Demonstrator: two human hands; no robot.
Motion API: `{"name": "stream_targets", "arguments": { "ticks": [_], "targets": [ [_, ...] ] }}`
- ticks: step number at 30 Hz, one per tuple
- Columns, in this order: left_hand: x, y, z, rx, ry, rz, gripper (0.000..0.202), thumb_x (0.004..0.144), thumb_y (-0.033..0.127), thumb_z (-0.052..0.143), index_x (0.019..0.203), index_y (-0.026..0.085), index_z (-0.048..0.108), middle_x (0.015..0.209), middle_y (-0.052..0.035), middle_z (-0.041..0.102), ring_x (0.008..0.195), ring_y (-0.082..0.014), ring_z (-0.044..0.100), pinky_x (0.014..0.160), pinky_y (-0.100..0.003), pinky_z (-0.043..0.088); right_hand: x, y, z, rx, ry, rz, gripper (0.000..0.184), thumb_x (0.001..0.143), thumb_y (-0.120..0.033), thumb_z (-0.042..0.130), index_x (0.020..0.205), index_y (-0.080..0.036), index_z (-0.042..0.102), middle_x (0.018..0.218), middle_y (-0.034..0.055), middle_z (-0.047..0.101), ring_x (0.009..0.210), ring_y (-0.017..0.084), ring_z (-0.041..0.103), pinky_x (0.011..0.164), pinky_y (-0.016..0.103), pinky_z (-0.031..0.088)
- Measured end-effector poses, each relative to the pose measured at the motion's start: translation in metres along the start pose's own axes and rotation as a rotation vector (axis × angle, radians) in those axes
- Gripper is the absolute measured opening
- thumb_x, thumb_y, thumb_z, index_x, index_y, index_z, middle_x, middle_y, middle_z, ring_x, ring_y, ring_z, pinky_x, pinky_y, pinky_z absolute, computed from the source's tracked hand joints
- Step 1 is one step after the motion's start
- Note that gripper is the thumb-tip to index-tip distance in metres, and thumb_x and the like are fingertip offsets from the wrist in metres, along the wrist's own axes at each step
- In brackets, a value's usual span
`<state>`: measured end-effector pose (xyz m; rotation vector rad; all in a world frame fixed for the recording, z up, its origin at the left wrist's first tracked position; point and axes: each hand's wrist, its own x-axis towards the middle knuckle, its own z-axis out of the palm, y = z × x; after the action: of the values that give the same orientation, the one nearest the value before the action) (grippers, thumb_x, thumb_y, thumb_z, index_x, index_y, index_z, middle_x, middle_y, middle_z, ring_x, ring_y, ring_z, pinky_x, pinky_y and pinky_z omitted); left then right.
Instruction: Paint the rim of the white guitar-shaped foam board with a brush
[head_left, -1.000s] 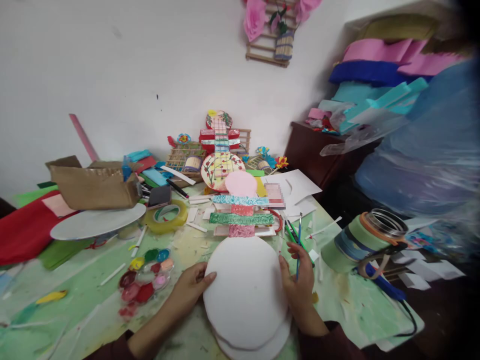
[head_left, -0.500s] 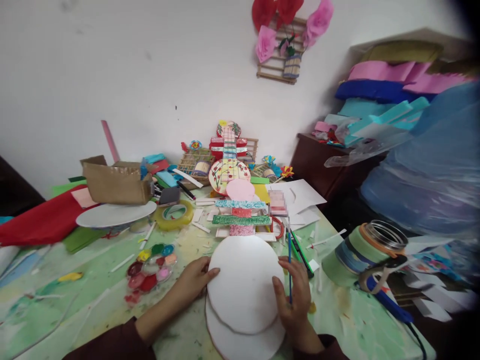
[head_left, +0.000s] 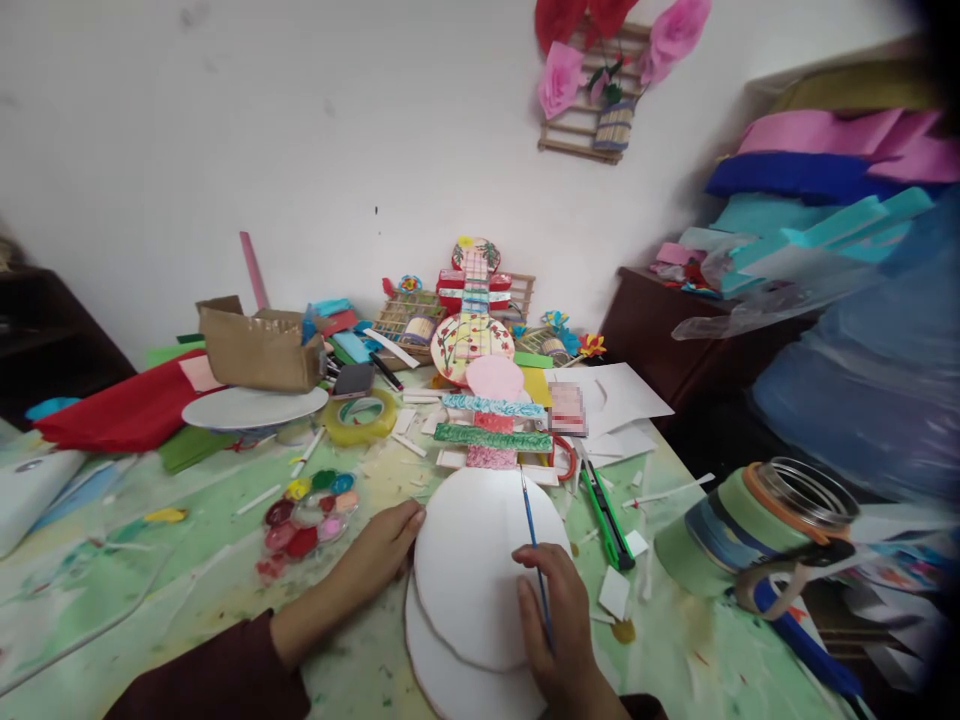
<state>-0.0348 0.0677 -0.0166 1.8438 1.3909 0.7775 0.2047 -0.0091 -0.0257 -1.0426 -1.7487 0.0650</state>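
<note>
Two round white discs, perhaps card or foam board, lie overlapped in front of me, the upper white disc (head_left: 472, 560) partly covering the lower disc (head_left: 442, 650). My left hand (head_left: 382, 550) is closed at the upper disc's left edge, its fingers pressed together; the underside of the grip is hidden. My right hand (head_left: 559, 610) holds a thin blue paintbrush (head_left: 531, 515) over the disc's right part. The brush tip points away from me, near the disc's far edge. Left of the discs sits a palette of paints (head_left: 311, 510) in several colours.
Behind the discs stands a painted layered craft piece (head_left: 491, 435). A green box cutter (head_left: 606, 515) and a wide-mouthed green bottle (head_left: 720, 540) are on the right. Tape (head_left: 360, 415), a white oval plate (head_left: 255, 408) and a cardboard box (head_left: 262, 350) stand at the left back.
My right hand has moved left with the paintbrush, from the disc's right edge to over its surface. My left thumb has slid off the disc's top toward its edge. The view has shifted left.
</note>
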Motion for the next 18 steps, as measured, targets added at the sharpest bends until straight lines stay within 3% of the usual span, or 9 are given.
{"name": "stream_targets", "arguments": {
  "ticks": [5, 11, 18],
  "targets": [
    [0.0, 0.001, -0.002, 0.069, 0.004, 0.007, 0.029, 0.089, 0.04, 0.04, 0.068, 0.022, 0.05, 0.068, -0.0037, 0.06, 0.067, -0.0231, 0.056, 0.064, -0.031, 0.04, -0.006, 0.004, 0.002, 0.03, 0.083, 0.026, 0.032, 0.086, -0.007, 0.047, 0.112, -0.023, 0.054, 0.096, 0.0066, 0.065, 0.093, 0.022, 0.062, 0.081, 0.039, 0.05],
    [-0.003, -0.001, 0.001, 0.147, 0.004, 0.017, 0.019, 0.087, 0.031, 0.045, 0.078, 0.021, 0.058, 0.078, -0.0055, 0.064, 0.074, -0.0226, 0.058, 0.067, -0.03, 0.04, -0.007, 0.008, -0.001, -0.013, 0.068, 0.044, 0.028, 0.088, -0.012, 0.047, 0.111, -0.023, 0.058, 0.097, 0.0075, 0.067, 0.094, 0.024, 0.062, 0.081, 0.042, 0.049],
    [-0.009, -0.002, 0.001, 0.248, 0.059, 0.106, 0.019, 0.089, 0.025, 0.043, 0.08, 0.019, 0.058, 0.073, -0.0056, 0.064, 0.067, -0.0202, 0.058, 0.061, -0.028, 0.039, 0.005, 0.003, -0.022, -0.033, -0.007, -0.088, 0.05, 0.088, -0.013, 0.048, 0.136, -0.028, 0.05, 0.093, 0.0067, 0.071, 0.083, 0.024, 0.066, 0.072, 0.04, 0.052]
  ]
}}
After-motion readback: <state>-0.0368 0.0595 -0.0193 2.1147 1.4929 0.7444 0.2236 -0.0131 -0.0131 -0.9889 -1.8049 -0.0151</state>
